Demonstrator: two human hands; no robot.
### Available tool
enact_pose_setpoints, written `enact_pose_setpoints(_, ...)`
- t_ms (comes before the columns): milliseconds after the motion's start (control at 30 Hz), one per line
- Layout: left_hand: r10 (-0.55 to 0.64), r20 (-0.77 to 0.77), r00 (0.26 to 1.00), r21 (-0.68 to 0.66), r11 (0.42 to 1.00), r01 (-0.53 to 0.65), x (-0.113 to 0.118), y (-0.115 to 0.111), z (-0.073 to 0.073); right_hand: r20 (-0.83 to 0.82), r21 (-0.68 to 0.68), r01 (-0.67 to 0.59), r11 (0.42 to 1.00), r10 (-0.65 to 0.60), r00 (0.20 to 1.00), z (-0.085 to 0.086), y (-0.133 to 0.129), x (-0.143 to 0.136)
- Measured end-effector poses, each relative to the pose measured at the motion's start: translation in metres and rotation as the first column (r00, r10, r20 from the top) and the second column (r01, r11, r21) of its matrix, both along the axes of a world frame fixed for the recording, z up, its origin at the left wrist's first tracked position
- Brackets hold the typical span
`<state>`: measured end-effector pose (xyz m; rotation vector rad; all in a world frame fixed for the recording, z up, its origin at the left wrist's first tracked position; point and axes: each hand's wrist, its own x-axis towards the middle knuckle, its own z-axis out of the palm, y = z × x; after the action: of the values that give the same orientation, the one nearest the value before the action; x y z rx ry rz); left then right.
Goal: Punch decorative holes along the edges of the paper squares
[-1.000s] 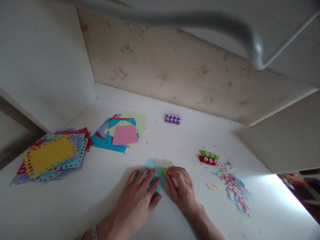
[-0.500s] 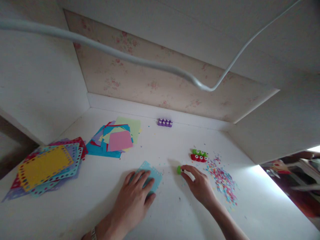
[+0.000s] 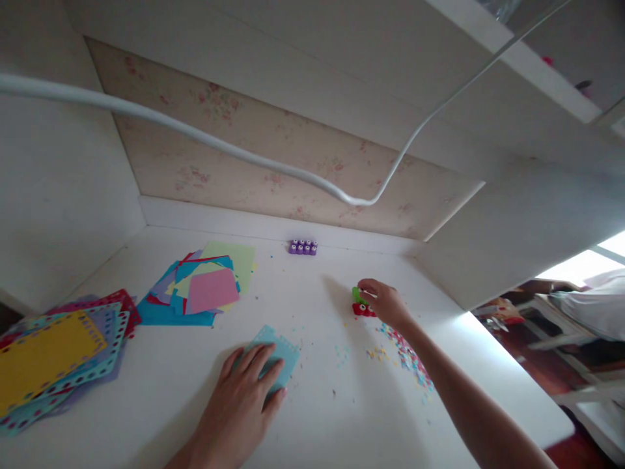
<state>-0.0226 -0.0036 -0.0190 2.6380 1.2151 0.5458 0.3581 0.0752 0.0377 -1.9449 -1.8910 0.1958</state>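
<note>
One blue sheet (image 3: pixel 286 354) lies under my spread left hand (image 3: pixel 240 394). My right hand (image 3: pixel 383 302) pinches one green punch (image 3: pixel 356 295) (eight purple punches (image 3: pixel 303 248) stand beyond).

My left hand (image 3: pixel 247 384) is lying on a sheet (image 3: pixel 282 355) mid-table (image 3: pixel 317 426); right of it and farther back, my right hand (image 3: pixel 383 303) is resting at a punch cluster (image 3: pixel 364 309). Scraps (image 3: pixel 410 359) are lying before that, towards the right edge. Another cluster (image 3: pixel 303 247) is sitting by the back edge. Towards the back-left corner, a paper pile (image 3: pixel 212 290) is lying, with a stack (image 3: pixel 49 358) sitting before it, leftward.
</note>
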Motion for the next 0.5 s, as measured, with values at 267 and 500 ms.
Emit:
enact_pose_setpoints(267,0.019,0.038,0.999,-0.034,0.999,-0.017,0.001,-0.002,0.003,0.161,-0.147,-0.035,0.989,0.059,0.985,-0.014,0.016,0.001)
enact_pose_setpoints(500,0.072,0.022,0.997,0.041,0.997,-0.073,0.000,0.002,-0.001,0.186,-0.091,-0.086,0.992,0.102,0.977,-0.011,0.053,-0.031)
